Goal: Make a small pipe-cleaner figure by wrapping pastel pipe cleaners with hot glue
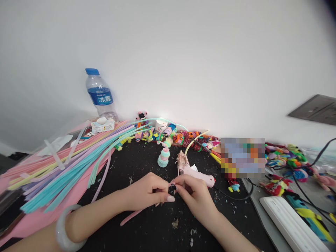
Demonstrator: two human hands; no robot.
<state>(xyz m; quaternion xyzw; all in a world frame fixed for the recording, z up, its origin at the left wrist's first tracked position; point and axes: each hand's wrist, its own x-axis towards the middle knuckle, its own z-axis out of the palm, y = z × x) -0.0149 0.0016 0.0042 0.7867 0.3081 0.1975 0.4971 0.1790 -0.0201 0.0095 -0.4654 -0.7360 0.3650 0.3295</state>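
Both my hands meet over the black mat (147, 231), pinching a small black fuzzy piece (172, 189) between the fingertips. My left hand (148, 192) is closed on it from the left, and a pink pipe cleaner (131, 217) trails out below that hand. My right hand (193, 196) is closed on the same piece from the right. A pale bangle (63, 229) sits on my left wrist. Just behind my hands lies a pink glue gun (195, 172).
A sheaf of pastel pipe cleaners (78, 161) lies at the left. A water bottle (100, 94) stands by the wall. Small pipe-cleaner figures (178, 137) line the back, a stacked pastel figure (164, 157) stands mid-mat, and a white power strip (288, 222) with cables lies at the right.
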